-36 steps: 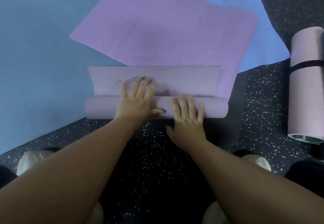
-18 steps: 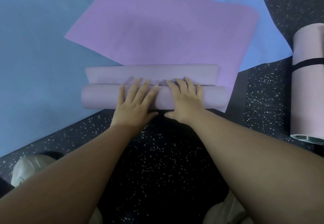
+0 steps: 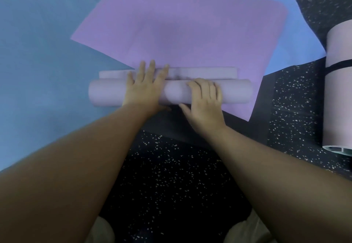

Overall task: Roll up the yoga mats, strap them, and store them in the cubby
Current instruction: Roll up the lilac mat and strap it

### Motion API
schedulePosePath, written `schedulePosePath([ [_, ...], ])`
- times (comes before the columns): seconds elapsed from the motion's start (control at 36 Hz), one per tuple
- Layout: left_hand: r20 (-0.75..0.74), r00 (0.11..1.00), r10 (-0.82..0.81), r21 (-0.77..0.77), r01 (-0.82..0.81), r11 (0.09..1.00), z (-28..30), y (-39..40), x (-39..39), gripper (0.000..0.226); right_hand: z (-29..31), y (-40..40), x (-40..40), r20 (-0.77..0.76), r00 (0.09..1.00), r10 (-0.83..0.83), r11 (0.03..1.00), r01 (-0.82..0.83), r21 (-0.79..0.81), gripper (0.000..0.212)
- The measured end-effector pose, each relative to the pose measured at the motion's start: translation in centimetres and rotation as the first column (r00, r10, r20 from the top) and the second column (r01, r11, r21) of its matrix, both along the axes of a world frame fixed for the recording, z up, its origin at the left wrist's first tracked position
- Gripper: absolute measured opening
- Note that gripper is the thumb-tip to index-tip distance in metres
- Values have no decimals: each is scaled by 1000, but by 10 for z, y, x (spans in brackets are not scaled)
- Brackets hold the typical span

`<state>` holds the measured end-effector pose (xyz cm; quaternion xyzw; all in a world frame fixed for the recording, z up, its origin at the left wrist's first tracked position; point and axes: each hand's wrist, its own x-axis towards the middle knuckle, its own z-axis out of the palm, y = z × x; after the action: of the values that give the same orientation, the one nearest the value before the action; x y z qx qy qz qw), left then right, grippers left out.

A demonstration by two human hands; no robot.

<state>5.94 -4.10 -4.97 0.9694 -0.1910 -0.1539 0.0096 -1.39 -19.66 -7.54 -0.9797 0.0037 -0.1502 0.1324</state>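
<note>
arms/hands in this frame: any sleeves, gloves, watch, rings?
Both forearms are bare as far as the frame shows: no sleeves or gloves. The left hand and right hand show no watch, bands or rings that can be made out. Nails look short, unpainted.

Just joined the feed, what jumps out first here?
At centre, the left hand and right hand press on a half-rolled pale lilac foam yoga mat. Behind it lies a flat purple yoga mat; at the right edge, a rolled pink yoga mat with a black strap.
</note>
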Motion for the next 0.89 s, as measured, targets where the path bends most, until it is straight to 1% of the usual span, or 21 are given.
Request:
schedulePosePath([
  [0.06, -40, 999, 11, 4, -11, 1000, 2, -2, 11, 119, -1, 5, -2, 20, 1000, -4, 1000, 4, 7, 48],
  [0.08, -57, 998, 8, 6, -8, 1000, 2, -2, 15, 120, -2, 7, -3, -4, 1000, -4, 1000, 4, 3, 51],
  [0.14, -87, 996, 5, 10, -5, 1000, 4, -3, 21, 122, -1, 8, 0, -92, 996, -12, 1000, 11, -14, 64],
  [0.25, -133, 991, -3, 24, 6, 1000, 8, -4, 32, 126, 13, 6, 13, -304, 953, 14, 999, 1, 49, 85],
  [0.31, -132, 991, -22, 27, 26, 999, 9, -5, 36, 126, 17, 5, 17, -385, 922, 26, 999, -9, 48, 90],
  [0.39, -128, 991, -31, 30, 35, 999, 10, -6, 38, 126, 21, 5, 22, -452, 892, 24, 999, -7, 40, 93],
  [0.47, -121, 992, -16, 41, 22, 999, 11, -7, 38, 127, 24, 4, 24, -484, 875, 22, 999, -8, 31, 94],
  [0.58, -83, 996, -19, 77, 25, 997, 11, -8, 36, 129, 24, 5, 25, -481, 877, 16, 999, 2, 37, 96],
  [0.64, -59, 998, -27, 81, 32, 996, 11, -8, 34, 127, 23, 5, 24, -485, 874, 12, 1000, -1, 21, 96],
  [0.69, -60, 998, -31, 49, 34, 998, 13, -8, 32, 117, 23, 4, 22, -479, 878, 1, 1000, 1, 5, 97],
  [0.78, -72, 997, -20, -15, 19, 1000, 16, -9, 27, 95, 23, 5, 21, -433, 901, -15, 1000, 11, -11, 96],
  [0.83, -36, 999, -34, -29, 33, 999, 15, -7, 22, 90, 28, 4, 25, -445, 896, -13, 999, -3, -35, 97],
  [0.89, 18, 998, -52, -45, 53, 998, 13, -4, 17, 87, 36, 2, 31, -498, 867, -3, 996, -41, -77, 103],
])
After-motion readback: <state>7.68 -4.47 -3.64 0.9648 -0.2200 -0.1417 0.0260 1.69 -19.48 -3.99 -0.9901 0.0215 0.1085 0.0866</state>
